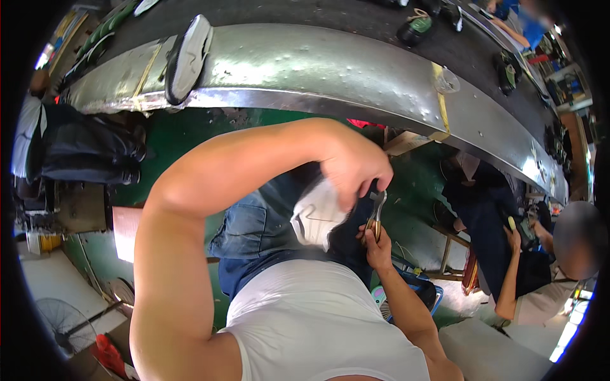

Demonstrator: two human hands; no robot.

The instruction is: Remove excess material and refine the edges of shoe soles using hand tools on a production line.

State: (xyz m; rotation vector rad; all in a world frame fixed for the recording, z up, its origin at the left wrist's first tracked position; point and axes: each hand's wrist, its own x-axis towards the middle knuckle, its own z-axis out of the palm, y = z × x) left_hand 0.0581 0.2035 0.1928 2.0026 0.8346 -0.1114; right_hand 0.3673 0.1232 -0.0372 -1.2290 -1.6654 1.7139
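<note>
A white shoe upper (318,216) with a grey line on its side hangs over my lap, somewhat blurred. My left hand (357,162) reaches across from above and is closed on its dark-edged end. Just to the right, my right hand (379,249) grips a pair of pliers (379,209) by the handles, jaws pointing up. The tips of the pliers are close beside my left fingers; whether they touch the shoe cannot be made out. My legs in dark blue trousers lie beneath.
Ahead runs a metal ledge (286,57) along a dark conveyor belt (305,16). A white shoe (189,60) leans on the ledge; a green and black shoe (416,26) rests on the belt. Co-workers sit at right (540,267) and stand at left (82,143). A fan (63,324) stands lower left.
</note>
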